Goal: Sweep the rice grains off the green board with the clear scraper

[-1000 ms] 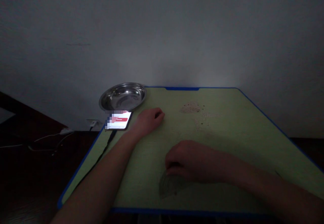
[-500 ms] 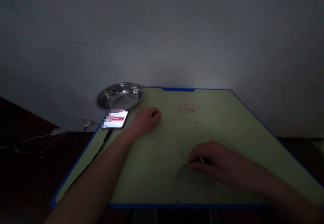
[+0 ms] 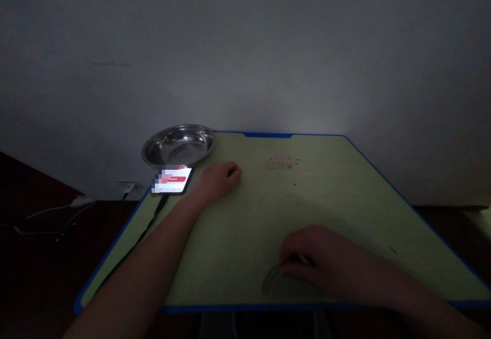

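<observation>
The steel bowl (image 3: 180, 147) stands at the far left corner of the green table (image 3: 230, 247), its shiny inner wall and base in view; a lit phone (image 3: 177, 180) lies just before it; pale grains (image 3: 280, 163) with dark specks lie heaped on the tabletop, others strewn beside; the right hand (image 3: 324, 257), fingers part curled toward the thumb, is at a see-through rounded item (image 3: 273, 284) near the front edge; its grip and the item's contents cannot be determined; the left hand (image 3: 218, 180) is loosely curled beside the phone, any hold indeterminable.
</observation>
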Demonstrator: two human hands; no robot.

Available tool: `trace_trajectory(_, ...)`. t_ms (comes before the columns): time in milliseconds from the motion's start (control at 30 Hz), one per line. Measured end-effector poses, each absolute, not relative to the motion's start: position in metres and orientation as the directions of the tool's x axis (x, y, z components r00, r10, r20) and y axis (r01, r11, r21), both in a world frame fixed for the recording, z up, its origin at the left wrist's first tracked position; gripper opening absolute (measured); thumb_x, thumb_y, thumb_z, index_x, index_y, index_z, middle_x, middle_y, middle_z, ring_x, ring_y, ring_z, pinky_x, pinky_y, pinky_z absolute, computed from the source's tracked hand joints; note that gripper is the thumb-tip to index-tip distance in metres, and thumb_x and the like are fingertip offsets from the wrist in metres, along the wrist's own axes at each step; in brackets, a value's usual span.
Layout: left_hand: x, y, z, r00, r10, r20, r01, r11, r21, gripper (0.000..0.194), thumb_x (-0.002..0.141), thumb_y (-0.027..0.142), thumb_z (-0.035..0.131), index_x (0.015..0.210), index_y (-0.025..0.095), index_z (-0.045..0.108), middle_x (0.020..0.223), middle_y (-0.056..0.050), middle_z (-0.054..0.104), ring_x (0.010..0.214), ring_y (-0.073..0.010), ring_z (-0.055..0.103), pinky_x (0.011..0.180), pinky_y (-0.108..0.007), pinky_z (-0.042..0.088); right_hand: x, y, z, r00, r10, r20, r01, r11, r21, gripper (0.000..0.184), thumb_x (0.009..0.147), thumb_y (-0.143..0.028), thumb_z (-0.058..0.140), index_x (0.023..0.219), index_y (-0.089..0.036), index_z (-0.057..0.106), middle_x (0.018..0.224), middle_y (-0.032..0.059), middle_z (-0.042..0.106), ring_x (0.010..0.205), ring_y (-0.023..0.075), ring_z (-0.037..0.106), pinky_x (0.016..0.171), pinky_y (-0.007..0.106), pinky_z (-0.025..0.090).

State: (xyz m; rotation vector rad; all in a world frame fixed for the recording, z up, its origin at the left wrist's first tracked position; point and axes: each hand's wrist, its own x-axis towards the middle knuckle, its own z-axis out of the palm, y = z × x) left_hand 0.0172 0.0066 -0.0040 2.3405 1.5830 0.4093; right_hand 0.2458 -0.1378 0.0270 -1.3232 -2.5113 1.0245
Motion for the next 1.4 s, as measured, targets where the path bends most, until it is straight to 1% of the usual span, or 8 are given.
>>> trace_trajectory(167,0.017,0.008,-0.005,0.358,0.932,0.060,0.854,-0.353,0.382,0.033,0.086,0.036,0.040,0.087,0.017,0.067,0.086,-0.007,0.070,0.073,-0.0198,0.060,0.062,-0.030,0.040,0.252,-0.137,0.021,-0.567,0.801,-0.191,0.706,0.353,-0.614,0.018,0.088,-0.032,0.058,0.081,-0.020,0.069,0.073,-0.0009,0.068,0.065,0.0118,0.058,0.059,0.023,0.035)
trace_trajectory(367,0.018,0.007,-0.005,0.354,0.934,0.049,0.861,-0.346,0.374,0.033,0.086,0.035,0.040,0.089,0.017,0.067,0.088,-0.007,0.070,0.074,-0.0195,0.060,0.064,-0.029,0.040,0.242,-0.142,0.020,-0.598,0.777,-0.194,0.682,0.367,-0.632,0.017,0.089,-0.031,0.058,0.081,-0.021,0.069,0.077,-0.0012,0.070,0.068,0.0117,0.060,0.060,0.022,0.036)
trace_trajectory(600,0.016,0.010,-0.007,0.350,0.936,0.040,0.869,-0.340,0.361,0.033,0.086,0.037,0.039,0.088,0.018,0.067,0.084,-0.006,0.069,0.072,-0.0189,0.060,0.061,-0.028,0.038,0.233,-0.155,0.019,-0.535,0.834,-0.138,0.724,0.368,-0.583,0.018,0.087,-0.035,0.059,0.080,-0.022,0.068,0.075,-0.0002,0.071,0.067,0.0140,0.062,0.057,0.023,0.036)
trace_trajectory(667,0.015,0.011,-0.009,0.352,0.935,0.038,0.868,-0.341,0.362,0.033,0.086,0.038,0.039,0.087,0.018,0.066,0.084,-0.005,0.069,0.072,-0.0189,0.060,0.060,-0.028,0.038,0.225,-0.153,0.014,-0.523,0.842,-0.131,0.747,0.380,-0.545,0.018,0.088,-0.036,0.058,0.083,-0.023,0.069,0.076,0.0012,0.072,0.068,0.0157,0.064,0.055,0.024,0.035)
trace_trajectory(800,0.013,0.012,-0.009,0.360,0.932,0.038,0.863,-0.348,0.367,0.033,0.086,0.038,0.038,0.086,0.018,0.065,0.083,-0.005,0.068,0.073,-0.0191,0.060,0.062,-0.028,0.039,0.209,-0.137,0.008,-0.531,0.834,-0.153,0.802,0.436,-0.408,0.021,0.088,-0.037,0.056,0.086,-0.021,0.070,0.074,0.0043,0.074,0.062,0.0189,0.066,0.049,0.027,0.030)
trace_trajectory(900,0.013,0.011,-0.007,0.344,0.938,0.034,0.868,-0.332,0.370,0.031,0.086,0.037,0.039,0.085,0.018,0.064,0.084,-0.005,0.068,0.074,-0.0194,0.060,0.064,-0.029,0.039,0.209,-0.120,0.009,-0.514,0.849,-0.123,0.831,0.458,-0.316,0.021,0.089,-0.035,0.055,0.085,-0.019,0.069,0.075,0.0059,0.074,0.062,0.0200,0.066,0.049,0.028,0.029)
trace_trajectory(1133,0.011,0.012,-0.008,0.350,0.937,0.014,0.859,-0.327,0.394,0.032,0.085,0.039,0.038,0.084,0.020,0.065,0.082,-0.004,0.068,0.073,-0.0193,0.060,0.063,-0.029,0.039,0.259,-0.092,0.005,-0.339,0.941,-0.023,0.913,0.323,-0.250,0.013,0.088,-0.027,0.056,0.085,-0.020,0.067,0.074,0.0042,0.072,0.066,0.0194,0.065,0.055,0.027,0.034)
trace_trajectory(1400,0.012,0.011,-0.007,0.331,0.944,-0.010,0.872,-0.302,0.385,0.031,0.086,0.037,0.038,0.085,0.020,0.064,0.082,-0.005,0.068,0.073,-0.0190,0.061,0.062,-0.028,0.038,0.328,-0.050,-0.006,-0.198,0.979,0.047,0.952,0.204,-0.227,0.023,0.091,-0.031,0.047,0.083,-0.019,0.065,0.075,0.0062,0.069,0.069,0.0202,0.062,0.060,0.029,0.037)
